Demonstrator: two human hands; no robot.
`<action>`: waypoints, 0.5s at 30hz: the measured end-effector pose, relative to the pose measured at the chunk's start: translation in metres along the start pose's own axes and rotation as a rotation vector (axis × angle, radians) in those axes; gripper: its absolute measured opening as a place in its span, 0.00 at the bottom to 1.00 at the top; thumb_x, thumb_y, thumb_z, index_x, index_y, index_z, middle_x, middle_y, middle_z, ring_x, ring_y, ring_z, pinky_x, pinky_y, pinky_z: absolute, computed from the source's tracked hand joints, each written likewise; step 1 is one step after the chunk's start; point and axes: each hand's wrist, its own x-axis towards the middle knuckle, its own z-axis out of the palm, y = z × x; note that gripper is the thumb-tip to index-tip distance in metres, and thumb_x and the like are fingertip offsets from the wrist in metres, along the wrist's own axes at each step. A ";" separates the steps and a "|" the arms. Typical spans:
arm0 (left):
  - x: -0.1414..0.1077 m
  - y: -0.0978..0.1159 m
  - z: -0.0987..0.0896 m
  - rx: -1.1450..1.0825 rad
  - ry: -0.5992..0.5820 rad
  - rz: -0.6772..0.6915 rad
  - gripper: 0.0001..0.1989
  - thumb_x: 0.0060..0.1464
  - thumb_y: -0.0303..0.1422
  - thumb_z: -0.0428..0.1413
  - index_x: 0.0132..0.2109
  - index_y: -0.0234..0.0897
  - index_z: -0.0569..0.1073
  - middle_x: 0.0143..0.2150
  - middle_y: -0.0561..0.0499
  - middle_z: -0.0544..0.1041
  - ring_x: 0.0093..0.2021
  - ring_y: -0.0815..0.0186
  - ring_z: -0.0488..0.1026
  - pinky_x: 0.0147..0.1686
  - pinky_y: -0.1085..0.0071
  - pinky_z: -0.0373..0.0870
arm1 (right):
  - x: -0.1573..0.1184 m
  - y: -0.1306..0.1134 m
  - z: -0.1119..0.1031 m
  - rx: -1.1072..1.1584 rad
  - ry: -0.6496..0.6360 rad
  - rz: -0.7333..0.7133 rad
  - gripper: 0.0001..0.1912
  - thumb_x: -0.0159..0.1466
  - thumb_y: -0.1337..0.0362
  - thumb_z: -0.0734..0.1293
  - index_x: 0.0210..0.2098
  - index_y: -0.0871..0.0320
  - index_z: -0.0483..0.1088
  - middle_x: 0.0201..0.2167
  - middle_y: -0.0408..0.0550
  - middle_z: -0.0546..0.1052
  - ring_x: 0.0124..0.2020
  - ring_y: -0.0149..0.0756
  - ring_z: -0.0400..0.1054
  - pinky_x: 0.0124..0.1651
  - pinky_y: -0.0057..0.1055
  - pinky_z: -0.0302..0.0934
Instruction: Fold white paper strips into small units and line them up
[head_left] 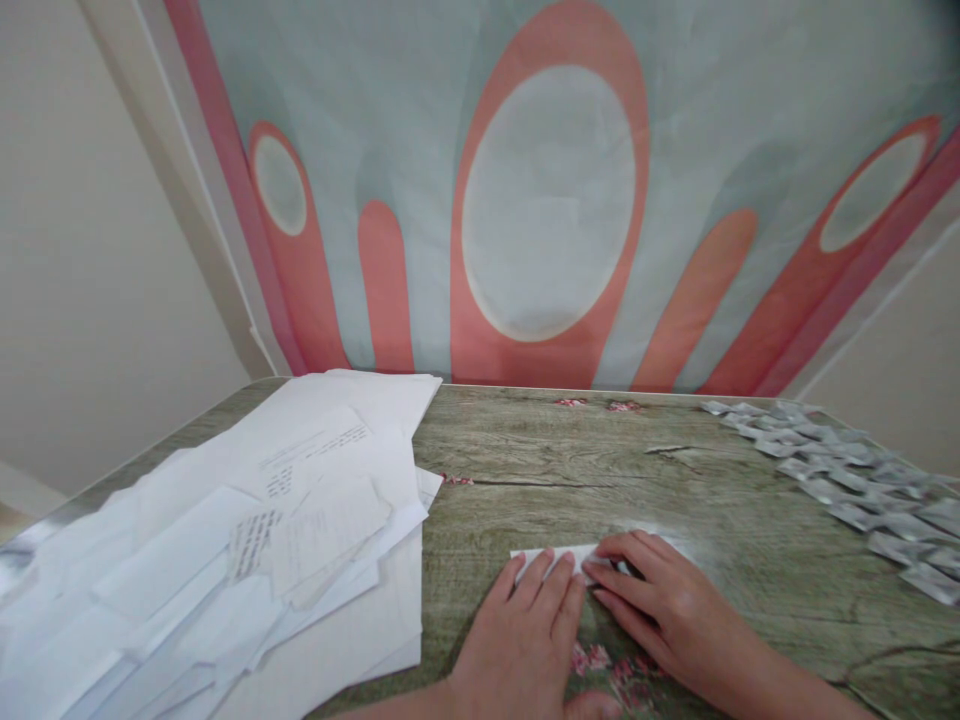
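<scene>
A small folded strip of white paper (pixel 534 556) lies on the wood-patterned table near the front middle. My left hand (pixel 529 625) rests flat on it, fingers stretched out over its lower edge. From the right, my right hand (pixel 667 610) touches the strip's right end, its fingers a little apart and bent; the fingertips of both hands nearly meet there. Part of the strip is hidden under the fingers.
Loose white paper sheets (pixel 330 440), some with print, are piled across the left side. Folded silvery-grey paper pieces (pixel 847 480) lie in rows at the right. The table (pixel 525 450) ends at a patterned cloth (pixel 405 300).
</scene>
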 end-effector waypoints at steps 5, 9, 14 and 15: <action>0.001 0.002 -0.009 -0.038 -0.015 -0.024 0.36 0.58 0.52 0.32 0.63 0.29 0.50 0.64 0.41 0.50 0.63 0.53 0.47 0.60 0.55 0.45 | 0.002 -0.004 -0.002 -0.032 0.001 0.015 0.11 0.63 0.67 0.59 0.42 0.57 0.70 0.38 0.51 0.71 0.39 0.38 0.64 0.41 0.36 0.61; 0.002 0.004 -0.013 -0.044 0.004 -0.043 0.33 0.58 0.51 0.36 0.61 0.31 0.55 0.63 0.41 0.55 0.62 0.53 0.51 0.59 0.56 0.49 | 0.006 -0.010 -0.005 -0.070 0.006 0.001 0.11 0.62 0.69 0.59 0.41 0.57 0.71 0.34 0.49 0.72 0.37 0.39 0.64 0.40 0.37 0.60; 0.004 0.003 -0.008 -0.011 0.078 -0.062 0.31 0.58 0.51 0.38 0.58 0.32 0.61 0.60 0.40 0.61 0.59 0.52 0.57 0.56 0.55 0.53 | 0.005 -0.012 0.001 -0.139 0.009 -0.027 0.10 0.60 0.72 0.61 0.39 0.58 0.71 0.35 0.47 0.73 0.36 0.38 0.64 0.42 0.37 0.57; 0.004 0.003 -0.007 -0.003 0.086 -0.060 0.31 0.58 0.51 0.38 0.58 0.32 0.61 0.60 0.40 0.61 0.59 0.52 0.57 0.56 0.55 0.54 | 0.003 -0.012 0.003 -0.162 0.003 -0.035 0.10 0.59 0.71 0.62 0.39 0.58 0.71 0.36 0.47 0.73 0.37 0.38 0.64 0.43 0.37 0.57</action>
